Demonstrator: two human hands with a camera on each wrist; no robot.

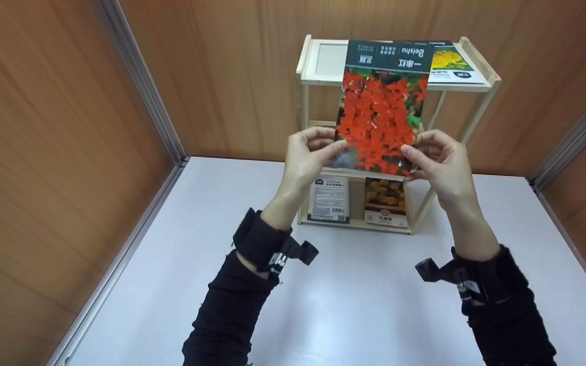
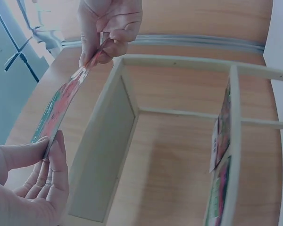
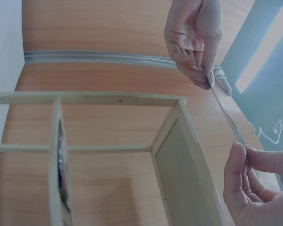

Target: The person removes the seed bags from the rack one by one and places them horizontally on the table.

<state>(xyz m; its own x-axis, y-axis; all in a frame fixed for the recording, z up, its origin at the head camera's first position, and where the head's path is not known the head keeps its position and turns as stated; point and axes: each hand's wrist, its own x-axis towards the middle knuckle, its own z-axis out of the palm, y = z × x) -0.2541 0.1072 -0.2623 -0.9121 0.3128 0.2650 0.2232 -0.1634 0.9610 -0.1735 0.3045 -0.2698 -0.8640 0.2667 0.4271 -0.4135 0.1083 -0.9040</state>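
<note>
Pinching, left hand [image 1: 307,152]: red-flower seed packet [image 1: 380,119] is held by its left edge.
Pinching, right hand [image 1: 438,161]: right edge is held, near the wooden shelf [image 1: 476,84].

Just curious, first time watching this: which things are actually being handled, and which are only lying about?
In hand:
- red-flower seed packet, pinched by the left hand and right hand

Lying about:
- wooden shelf
- yellow-flower packet on top
- two packets on the bottom tier
- white table

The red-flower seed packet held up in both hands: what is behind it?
The light wooden shelf rack, with a yellow-flower packet lying on top. The rack's middle is covered.
</note>
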